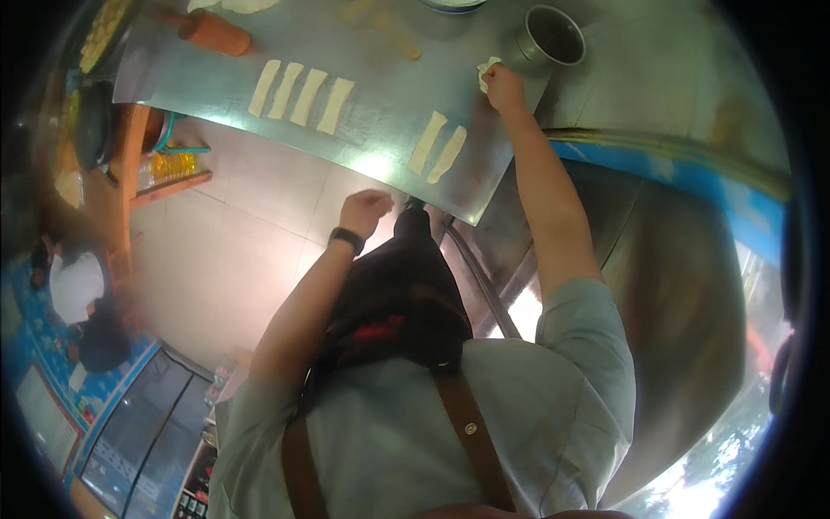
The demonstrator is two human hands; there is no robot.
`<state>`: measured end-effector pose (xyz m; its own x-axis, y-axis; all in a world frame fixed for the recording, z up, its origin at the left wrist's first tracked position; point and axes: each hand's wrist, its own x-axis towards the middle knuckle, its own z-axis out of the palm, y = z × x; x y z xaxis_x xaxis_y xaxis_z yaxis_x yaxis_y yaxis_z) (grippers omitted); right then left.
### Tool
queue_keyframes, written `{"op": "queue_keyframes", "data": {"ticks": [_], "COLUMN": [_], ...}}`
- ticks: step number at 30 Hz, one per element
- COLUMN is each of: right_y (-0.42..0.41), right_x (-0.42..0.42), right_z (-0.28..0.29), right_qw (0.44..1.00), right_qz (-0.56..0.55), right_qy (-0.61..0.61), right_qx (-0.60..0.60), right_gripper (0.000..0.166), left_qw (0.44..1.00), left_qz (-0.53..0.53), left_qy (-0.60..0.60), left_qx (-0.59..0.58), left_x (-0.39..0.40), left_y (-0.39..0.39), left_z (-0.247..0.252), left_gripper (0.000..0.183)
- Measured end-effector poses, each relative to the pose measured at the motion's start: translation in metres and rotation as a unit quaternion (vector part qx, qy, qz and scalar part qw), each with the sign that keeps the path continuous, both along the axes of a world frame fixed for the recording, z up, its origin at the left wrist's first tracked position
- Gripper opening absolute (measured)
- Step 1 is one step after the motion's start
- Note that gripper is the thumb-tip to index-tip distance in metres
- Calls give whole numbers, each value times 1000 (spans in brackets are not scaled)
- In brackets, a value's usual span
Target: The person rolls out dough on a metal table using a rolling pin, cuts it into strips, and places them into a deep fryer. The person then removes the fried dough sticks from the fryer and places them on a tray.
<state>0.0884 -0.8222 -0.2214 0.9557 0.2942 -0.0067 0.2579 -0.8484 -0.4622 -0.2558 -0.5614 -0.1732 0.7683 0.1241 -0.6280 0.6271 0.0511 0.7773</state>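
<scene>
My right hand (pixel 504 87) is closed around a crumpled pale wad (pixel 485 70), cloth or dough, at the right end of the metal-topped table (pixel 382 97). Just beyond it stands a round metal pot (pixel 528 42). My left hand (pixel 366 213), with a dark band at the wrist, hangs in front of the table's near edge. Its fingers are loosely curled and nothing shows in them. Two flat dough strips (pixel 428 143) lie on the tabletop between my hands. Several more dough strips (pixel 305 97) lie side by side farther left.
A thick wooden rolling pin (pixel 217 32) lies at the table's far left. Behind the strips is a blurred wooden stick (pixel 402 44), near a bowl's rim (pixel 454 6). Yellow oil containers (pixel 174 165) stand below left. A person in white (pixel 78 285) is at the left.
</scene>
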Motion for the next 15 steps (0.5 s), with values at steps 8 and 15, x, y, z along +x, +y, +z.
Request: {"op": "queue_keyframes", "data": {"ticks": [8,15], "right_y": [58,99], "right_x": [-56,-81], "right_z": [26,109], "right_qw": [956,933], "right_qz": [249,116], "right_qy": [143,293], "right_qx": [-57,174], "right_gripper": [18,18], "left_qw": [961,968], "left_qz": [17,219], "left_qy": [62,-115], "left_qx": [268,37], "left_x": [104,106], "left_y": [-66,-16], "left_z": [-12,46], "left_gripper": [24,15]}}
